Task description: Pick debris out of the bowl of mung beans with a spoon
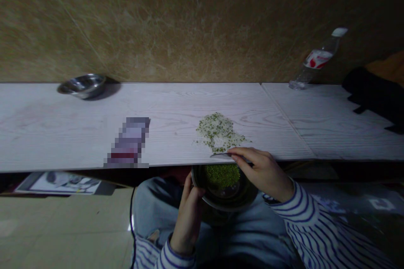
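Observation:
My left hand (192, 208) grips the left rim of a metal bowl (249, 195), held tilted above my lap just under the table's front edge. Inside it lies a heap of small green beans, like mung beans (223, 175). My right hand (261, 170) pinches a thin, flat metal utensil (220, 155) low over the table edge; whether it is a spoon or a blade I cannot tell. Its tip is at the near side of a spread pile of white grains mixed with green beans (215, 128), which look like rice and mung beans.
A second metal bowl (83, 87) stands at the back left of the white wooden table (170, 105). Nearer sits a blurred-out flat object (128, 141). On the right are a clear plastic bottle (317, 59) and dark cloth (375, 96). A marbled wall (189, 21) rises behind.

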Action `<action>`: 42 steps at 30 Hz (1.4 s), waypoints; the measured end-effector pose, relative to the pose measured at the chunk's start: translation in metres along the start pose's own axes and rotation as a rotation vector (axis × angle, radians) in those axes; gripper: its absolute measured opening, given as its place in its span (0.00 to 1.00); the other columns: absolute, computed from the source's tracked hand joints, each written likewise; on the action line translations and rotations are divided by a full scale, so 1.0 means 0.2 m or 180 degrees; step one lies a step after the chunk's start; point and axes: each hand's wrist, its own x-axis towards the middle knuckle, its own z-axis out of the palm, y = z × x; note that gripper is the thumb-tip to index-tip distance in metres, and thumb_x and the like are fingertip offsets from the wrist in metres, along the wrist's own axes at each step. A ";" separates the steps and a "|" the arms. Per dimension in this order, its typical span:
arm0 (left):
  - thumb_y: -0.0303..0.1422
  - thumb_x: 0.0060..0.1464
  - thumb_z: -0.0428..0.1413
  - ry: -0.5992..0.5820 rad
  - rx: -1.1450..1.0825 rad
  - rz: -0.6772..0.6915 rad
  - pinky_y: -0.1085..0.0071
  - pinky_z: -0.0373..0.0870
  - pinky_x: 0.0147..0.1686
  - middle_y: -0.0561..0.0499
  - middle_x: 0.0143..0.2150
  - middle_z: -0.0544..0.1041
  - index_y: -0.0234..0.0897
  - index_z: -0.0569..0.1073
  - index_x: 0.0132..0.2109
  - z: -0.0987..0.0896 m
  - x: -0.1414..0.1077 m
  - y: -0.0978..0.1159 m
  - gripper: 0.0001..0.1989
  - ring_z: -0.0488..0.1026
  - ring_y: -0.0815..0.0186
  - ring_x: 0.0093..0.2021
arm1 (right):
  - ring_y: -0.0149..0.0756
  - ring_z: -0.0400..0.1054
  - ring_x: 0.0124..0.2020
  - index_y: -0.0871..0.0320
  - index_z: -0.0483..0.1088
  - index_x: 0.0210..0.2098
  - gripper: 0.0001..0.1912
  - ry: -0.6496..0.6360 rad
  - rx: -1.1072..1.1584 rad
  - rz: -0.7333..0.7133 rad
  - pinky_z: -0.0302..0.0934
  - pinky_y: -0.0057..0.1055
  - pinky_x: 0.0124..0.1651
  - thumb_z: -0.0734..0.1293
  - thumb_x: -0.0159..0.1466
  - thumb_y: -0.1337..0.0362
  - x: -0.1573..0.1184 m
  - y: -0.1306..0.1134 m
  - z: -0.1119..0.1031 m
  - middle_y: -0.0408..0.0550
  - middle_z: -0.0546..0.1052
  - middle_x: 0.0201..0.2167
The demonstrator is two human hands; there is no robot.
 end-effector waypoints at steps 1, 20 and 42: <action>0.27 0.46 0.53 -0.0002 -0.0008 -0.0002 0.65 0.68 0.47 0.48 0.57 0.72 0.42 0.67 0.57 0.00 0.00 0.00 0.29 0.67 0.56 0.56 | 0.35 0.76 0.40 0.55 0.74 0.43 0.11 0.0001 -0.0011 -0.0006 0.69 0.31 0.47 0.62 0.64 0.69 0.01 0.00 0.01 0.45 0.81 0.39; 0.27 0.47 0.54 0.0017 0.0001 -0.0036 0.64 0.69 0.47 0.47 0.58 0.71 0.42 0.66 0.59 -0.02 0.00 0.00 0.29 0.66 0.55 0.57 | 0.40 0.76 0.41 0.56 0.75 0.44 0.12 0.0558 -0.0144 0.0255 0.70 0.36 0.46 0.62 0.64 0.65 0.13 0.15 -0.02 0.49 0.81 0.40; 0.26 0.48 0.53 -0.0014 0.0088 -0.0031 0.66 0.68 0.44 0.48 0.56 0.72 0.42 0.64 0.59 0.00 -0.01 0.01 0.29 0.68 0.57 0.53 | 0.36 0.75 0.41 0.56 0.74 0.43 0.11 0.0194 0.0010 0.0245 0.69 0.31 0.47 0.62 0.64 0.68 0.05 0.09 -0.05 0.46 0.81 0.40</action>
